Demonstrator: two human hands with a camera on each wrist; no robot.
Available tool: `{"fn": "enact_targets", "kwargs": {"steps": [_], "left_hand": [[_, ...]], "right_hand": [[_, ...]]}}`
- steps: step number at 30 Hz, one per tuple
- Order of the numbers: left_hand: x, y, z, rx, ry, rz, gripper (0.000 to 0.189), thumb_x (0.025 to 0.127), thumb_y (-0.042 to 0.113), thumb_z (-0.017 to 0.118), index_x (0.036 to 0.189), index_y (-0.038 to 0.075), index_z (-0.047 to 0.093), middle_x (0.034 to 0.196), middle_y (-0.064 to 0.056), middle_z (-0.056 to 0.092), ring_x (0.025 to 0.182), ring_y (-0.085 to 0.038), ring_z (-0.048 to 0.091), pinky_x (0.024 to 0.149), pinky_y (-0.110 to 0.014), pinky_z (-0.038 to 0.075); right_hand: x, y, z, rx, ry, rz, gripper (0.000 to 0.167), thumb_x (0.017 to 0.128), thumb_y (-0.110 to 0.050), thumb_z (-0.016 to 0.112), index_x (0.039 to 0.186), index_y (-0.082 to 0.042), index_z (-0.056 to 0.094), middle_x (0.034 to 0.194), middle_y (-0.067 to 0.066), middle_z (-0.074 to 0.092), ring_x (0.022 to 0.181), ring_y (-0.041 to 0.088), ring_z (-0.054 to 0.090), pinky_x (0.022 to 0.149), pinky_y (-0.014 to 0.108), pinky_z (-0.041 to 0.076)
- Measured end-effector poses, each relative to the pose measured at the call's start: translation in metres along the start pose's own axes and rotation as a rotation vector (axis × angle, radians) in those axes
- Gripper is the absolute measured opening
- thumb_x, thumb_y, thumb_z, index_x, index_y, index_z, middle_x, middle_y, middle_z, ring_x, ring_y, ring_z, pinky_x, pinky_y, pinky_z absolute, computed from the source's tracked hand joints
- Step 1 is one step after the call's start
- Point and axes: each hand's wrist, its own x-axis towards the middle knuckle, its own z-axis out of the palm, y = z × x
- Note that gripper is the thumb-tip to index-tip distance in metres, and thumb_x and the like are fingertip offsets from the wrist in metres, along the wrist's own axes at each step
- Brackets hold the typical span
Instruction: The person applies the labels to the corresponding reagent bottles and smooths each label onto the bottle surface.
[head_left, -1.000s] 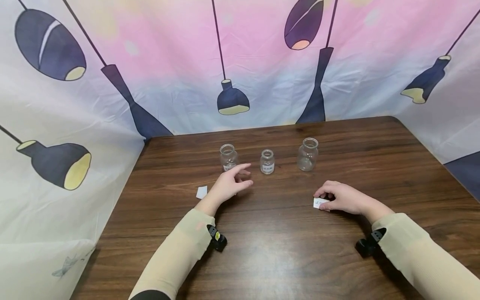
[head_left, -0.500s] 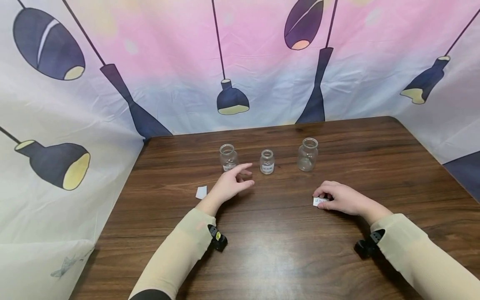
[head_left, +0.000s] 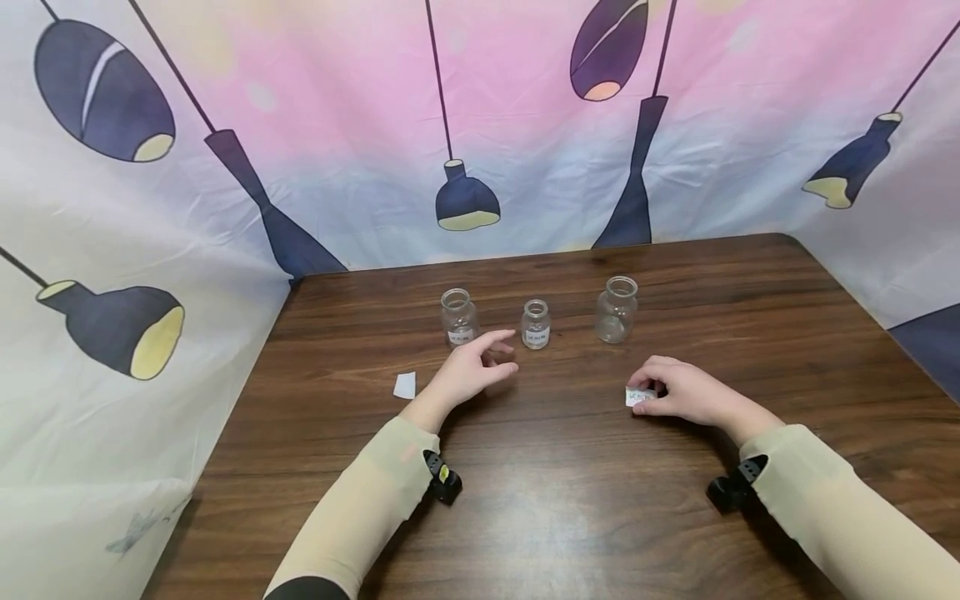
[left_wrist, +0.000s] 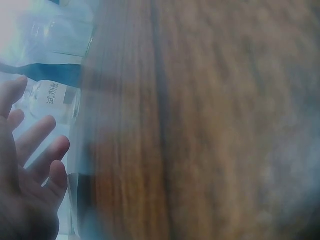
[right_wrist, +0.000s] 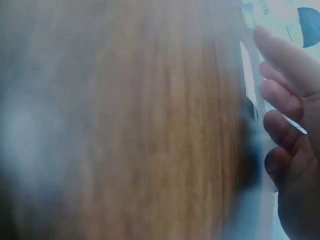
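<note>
In the head view my right hand (head_left: 678, 393) pinches a small white label (head_left: 639, 397) with handwriting, between thumb and fingers. My left hand (head_left: 465, 373) holds nothing; its fingers are relaxed and spread, close in front of two glass jars. One is the left jar (head_left: 459, 312), whose white label shows just above the hand. The other is the small middle jar (head_left: 536, 323), also labelled. A larger glass jar (head_left: 616, 310) without a visible label stands to the right. In the left wrist view a labelled jar (left_wrist: 55, 100) appears beyond my fingers (left_wrist: 56, 147).
A blank white piece of paper (head_left: 405, 385) lies on the dark wooden table (head_left: 525, 467), left of my left hand. Behind the table's back edge hangs a cloth backdrop (head_left: 360, 167) printed with lamps.
My left hand has shifted slightly to the right. My right hand has raised the label a little, and more of its writing faces the head camera. The jars stay in place.
</note>
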Motion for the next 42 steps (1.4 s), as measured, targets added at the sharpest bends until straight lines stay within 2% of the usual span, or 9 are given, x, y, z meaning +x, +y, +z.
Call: {"fn": "enact_targets", "kwargs": {"steps": [4, 10, 18, 25, 34, 42], "left_hand": [[0.002, 0.001, -0.001, -0.003, -0.001, 0.001, 0.054, 0.088, 0.029, 0.066, 0.138, 0.021, 0.048, 0.115, 0.003, 0.063, 0.087, -0.012, 0.056, 0.061, -0.029, 0.049], [0.002, -0.001, -0.001, -0.009, 0.003, 0.012, 0.054, 0.088, 0.029, 0.066, 0.138, 0.018, 0.047, 0.115, 0.003, 0.063, 0.085, -0.013, 0.056, 0.06, -0.03, 0.049], [0.001, -0.002, 0.0, -0.02, -0.017, -0.018, 0.056, 0.088, 0.032, 0.065, 0.139, 0.019, 0.046, 0.116, 0.004, 0.063, 0.087, -0.013, 0.057, 0.058, -0.03, 0.05], [0.0, -0.001, 0.0, -0.024, -0.015, -0.019, 0.055, 0.088, 0.031, 0.065, 0.139, 0.019, 0.047, 0.115, 0.003, 0.063, 0.089, -0.014, 0.057, 0.059, -0.03, 0.05], [0.001, 0.002, 0.002, -0.01, -0.032, -0.01, 0.055, 0.088, 0.031, 0.065, 0.138, 0.018, 0.047, 0.114, 0.003, 0.064, 0.093, -0.014, 0.058, 0.064, -0.029, 0.049], [0.001, 0.004, 0.002, -0.008, -0.037, 0.0, 0.053, 0.088, 0.03, 0.066, 0.137, 0.02, 0.049, 0.115, 0.002, 0.064, 0.097, -0.016, 0.058, 0.071, -0.031, 0.049]], "right_hand": [[-0.003, 0.004, -0.001, -0.006, -0.005, -0.029, 0.029, 0.079, -0.034, 0.075, 0.101, -0.017, 0.066, 0.094, -0.012, 0.055, 0.083, 0.005, 0.049, 0.071, 0.026, 0.044], [-0.003, 0.003, -0.002, -0.031, 0.014, -0.061, 0.018, 0.081, -0.029, 0.073, 0.096, -0.022, 0.065, 0.094, -0.013, 0.055, 0.085, 0.007, 0.048, 0.072, 0.028, 0.044], [-0.004, -0.002, -0.001, -0.017, 0.006, 0.027, 0.027, 0.081, -0.03, 0.074, 0.102, -0.016, 0.064, 0.097, -0.007, 0.054, 0.082, 0.007, 0.05, 0.07, 0.028, 0.045], [-0.003, -0.002, 0.0, -0.046, -0.008, 0.022, 0.017, 0.086, -0.031, 0.068, 0.098, -0.02, 0.065, 0.097, -0.009, 0.055, 0.082, 0.006, 0.051, 0.072, 0.031, 0.045], [0.0, -0.005, 0.006, -0.042, 0.066, 0.035, 0.012, 0.084, -0.029, 0.071, 0.094, -0.023, 0.067, 0.093, -0.013, 0.056, 0.083, 0.005, 0.052, 0.074, 0.031, 0.046], [0.018, -0.017, 0.006, -0.002, 0.13, 0.057, 0.013, 0.086, -0.032, 0.069, 0.093, -0.021, 0.069, 0.091, -0.011, 0.057, 0.081, 0.007, 0.053, 0.072, 0.032, 0.045]]}}
